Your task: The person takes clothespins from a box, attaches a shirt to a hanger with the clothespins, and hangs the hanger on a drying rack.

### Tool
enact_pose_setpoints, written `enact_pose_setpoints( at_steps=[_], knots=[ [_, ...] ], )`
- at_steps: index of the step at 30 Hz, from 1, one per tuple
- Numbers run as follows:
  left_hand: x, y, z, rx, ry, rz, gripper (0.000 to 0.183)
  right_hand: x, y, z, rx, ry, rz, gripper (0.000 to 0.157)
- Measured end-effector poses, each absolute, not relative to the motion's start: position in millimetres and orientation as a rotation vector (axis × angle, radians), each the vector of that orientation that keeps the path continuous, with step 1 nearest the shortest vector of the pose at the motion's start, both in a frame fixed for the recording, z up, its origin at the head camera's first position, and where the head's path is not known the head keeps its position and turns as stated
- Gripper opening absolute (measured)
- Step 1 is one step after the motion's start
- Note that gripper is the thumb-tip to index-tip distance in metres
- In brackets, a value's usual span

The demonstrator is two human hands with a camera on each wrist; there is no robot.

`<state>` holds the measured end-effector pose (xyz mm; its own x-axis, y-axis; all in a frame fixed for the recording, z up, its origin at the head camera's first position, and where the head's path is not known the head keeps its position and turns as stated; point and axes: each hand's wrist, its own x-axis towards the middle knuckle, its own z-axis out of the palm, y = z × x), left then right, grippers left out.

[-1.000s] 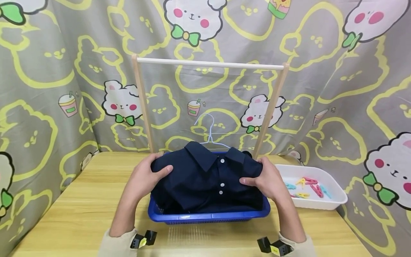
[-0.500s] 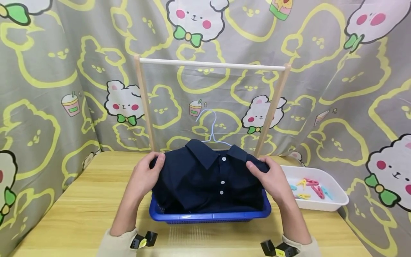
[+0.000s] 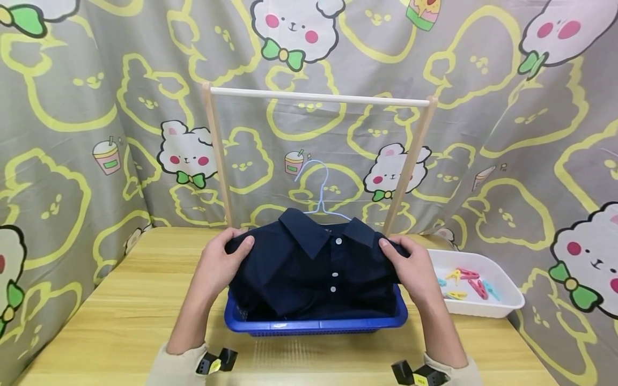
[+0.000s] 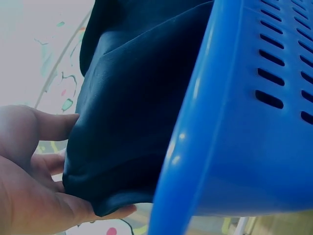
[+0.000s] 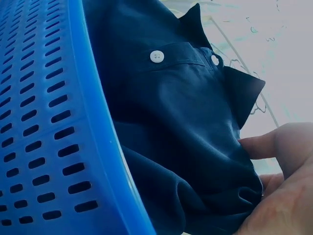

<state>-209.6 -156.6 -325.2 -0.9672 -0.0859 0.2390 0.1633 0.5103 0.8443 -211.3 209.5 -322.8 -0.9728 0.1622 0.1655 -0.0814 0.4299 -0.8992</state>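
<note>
A dark navy collared shirt [image 3: 289, 268] with white buttons lies bunched in a blue plastic basket [image 3: 318, 325], its collar facing up. My left hand [image 3: 221, 262] grips the shirt's left shoulder, thumb on top and fingers behind the cloth. At the opposite shoulder, my right hand [image 3: 412, 268] pinches the fabric the same way. Out of the collar's back rises the hook of a pale wire hanger [image 3: 322, 187]; the rest of the hanger is mostly hidden by the shirt. Both wrist views show the cloth held just beyond the basket rim.
Behind the basket stands a wooden rack with a white crossbar [image 3: 318, 96]. A white tray [image 3: 502, 310] with several coloured clothespins [image 3: 478, 289] sits at the right of the wooden table [image 3: 120, 311]. A patterned curtain [image 3: 145, 107] encloses the back and sides.
Both thumbs have shifted up and outward to the shirt's shoulders. The right hand has moved slightly right, drawing the shoulder outward. The hanger hook stands a little higher.
</note>
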Motion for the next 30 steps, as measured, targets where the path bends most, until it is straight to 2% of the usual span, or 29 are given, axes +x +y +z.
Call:
enact_pose_setpoints(
  at_steps=[18, 30],
  knots=[
    [-210.0, -154.4, -324.0, -0.031, -2.457, -1.618, 0.047, -210.7, 208.7, -321.8, -0.121, -2.393, 1.659, 0.038],
    [-209.0, -144.3, -328.9, -0.167, -2.275, -1.533, 0.028, -210.3, 206.7, -317.3, -0.188, -2.322, 1.768, 0.034]
  ],
)
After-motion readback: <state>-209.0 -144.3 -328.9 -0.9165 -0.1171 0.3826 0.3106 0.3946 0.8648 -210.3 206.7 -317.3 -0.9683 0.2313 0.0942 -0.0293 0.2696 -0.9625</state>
